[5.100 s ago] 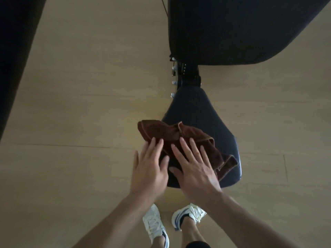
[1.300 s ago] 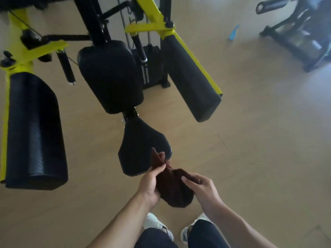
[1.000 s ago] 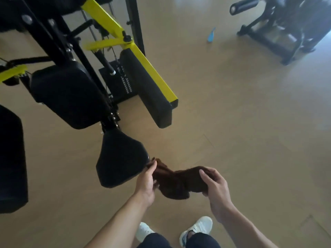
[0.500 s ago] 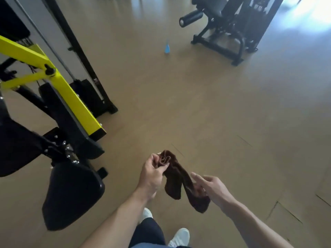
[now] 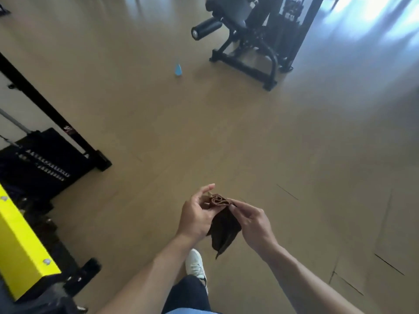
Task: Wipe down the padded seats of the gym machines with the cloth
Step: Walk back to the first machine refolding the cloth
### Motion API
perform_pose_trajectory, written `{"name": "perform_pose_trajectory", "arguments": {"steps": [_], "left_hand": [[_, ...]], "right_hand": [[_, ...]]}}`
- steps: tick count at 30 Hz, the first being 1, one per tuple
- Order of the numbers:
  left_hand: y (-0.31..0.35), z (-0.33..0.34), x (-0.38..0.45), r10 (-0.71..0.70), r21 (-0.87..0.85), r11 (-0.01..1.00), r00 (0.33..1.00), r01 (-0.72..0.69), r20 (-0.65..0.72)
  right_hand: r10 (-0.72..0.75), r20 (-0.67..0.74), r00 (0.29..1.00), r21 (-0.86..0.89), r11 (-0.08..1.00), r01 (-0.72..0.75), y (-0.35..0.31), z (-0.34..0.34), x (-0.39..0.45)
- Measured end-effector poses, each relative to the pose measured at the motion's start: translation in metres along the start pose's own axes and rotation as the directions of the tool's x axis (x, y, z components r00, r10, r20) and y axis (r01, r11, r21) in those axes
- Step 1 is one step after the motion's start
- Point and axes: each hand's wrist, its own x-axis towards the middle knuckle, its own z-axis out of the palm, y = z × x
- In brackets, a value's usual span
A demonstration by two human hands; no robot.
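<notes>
Cloth, dark brown, crumpled fabric [image 5: 223,225]: held in mid-air above tan wooden floor [image 5: 226,132], lower end hanging. Left hand [image 5: 198,215] grips its bunched top; right hand [image 5: 250,219] pinches the same top edge. Black leg machine with padded seat [image 5: 249,30]: far, upper right. Small blue cone [image 5: 178,69]: on floor near it.

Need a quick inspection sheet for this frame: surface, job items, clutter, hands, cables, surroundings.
Surface: tan floor, bare, seams visible.
Job's things: brown cloth bunched, held in the air between both hands; black machine ahead, its seat pad not clearly visible.
Clutter: small blue object on the floor.
Hands: left hand grips the cloth's bunched top; right hand pinches its edge.
Cables: steel cable at the left frame.
Surroundings: yellow-and-black machine with weight stack at left; white shoe below.
</notes>
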Motion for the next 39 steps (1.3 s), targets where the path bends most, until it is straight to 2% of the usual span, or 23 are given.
{"name": "perform_pose_trajectory", "arguments": {"steps": [5, 7, 9, 12, 15, 18, 22, 24, 27, 29, 31, 35, 39], "left_hand": [[0.041, -0.001, 0.085, 0.096, 0.305, 0.948, 0.995, -0.088, -0.011], [0.055, 0.000, 0.116, 0.116, 0.462, 0.881, 0.993, -0.101, -0.004], [0.068, 0.007, 0.143, 0.201, 0.603, 0.780, 0.980, -0.166, 0.010], [0.092, 0.022, 0.190, 0.271, 0.648, 0.729, 0.962, -0.219, 0.020], [0.118, 0.042, 0.240, 0.180, 0.638, 0.753, 0.983, -0.163, 0.039], [0.145, 0.075, 0.287, 0.139, 0.615, 0.774, 0.988, -0.153, 0.071], [0.182, 0.133, 0.341, 0.080, 0.608, 0.782, 0.989, -0.138, 0.122], [0.197, 0.162, 0.364, -0.025, 0.612, 0.780, 0.969, -0.135, 0.246], [0.217, 0.206, 0.398, -0.138, 0.545, 0.829, 0.897, -0.128, 0.419], [0.227, 0.231, 0.421, -0.151, 0.483, 0.868, 0.864, -0.117, 0.480], [0.237, 0.251, 0.443, -0.130, 0.426, 0.895, 0.837, -0.132, 0.532], [0.257, 0.286, 0.494, -0.057, 0.407, 0.894, 0.853, -0.188, 0.519], [0.276, 0.316, 0.552, -0.020, 0.363, 0.912, 0.865, -0.190, 0.501]], "right_hand": [[-0.005, -0.202, 0.979, -0.012, 1.000, 0.003, -0.023, -0.013, 0.079], [-0.009, -0.276, 0.961, 0.014, 1.000, 0.013, -0.035, -0.022, 0.105], [-0.013, -0.354, 0.935, 0.035, 0.999, 0.027, -0.042, -0.036, 0.130], [0.003, -0.507, 0.862, 0.039, 0.999, 0.020, -0.049, -0.067, 0.177], [0.013, -0.605, 0.796, 0.005, 1.000, -0.012, -0.060, -0.105, 0.222], [0.037, -0.551, 0.834, 0.020, 0.999, -0.031, -0.067, -0.141, 0.271], [0.157, -0.228, 0.961, 0.250, 0.963, -0.098, -0.091, -0.180, 0.335], [0.107, -0.096, 0.990, 0.213, 0.973, -0.085, -0.106, -0.201, 0.362], [0.034, 0.023, 0.999, 0.113, 0.993, -0.036, -0.134, -0.240, 0.403], [0.004, 0.040, 0.999, 0.037, 0.999, -0.005, -0.146, -0.265, 0.429], [-0.005, 0.009, 1.000, 0.050, 0.999, 0.004, -0.150, -0.287, 0.453], [-0.066, -0.110, 0.992, -0.037, 0.997, 0.062, -0.145, -0.317, 0.501], [-0.086, -0.202, 0.976, 0.008, 0.996, 0.090, -0.129, -0.328, 0.557]]}}
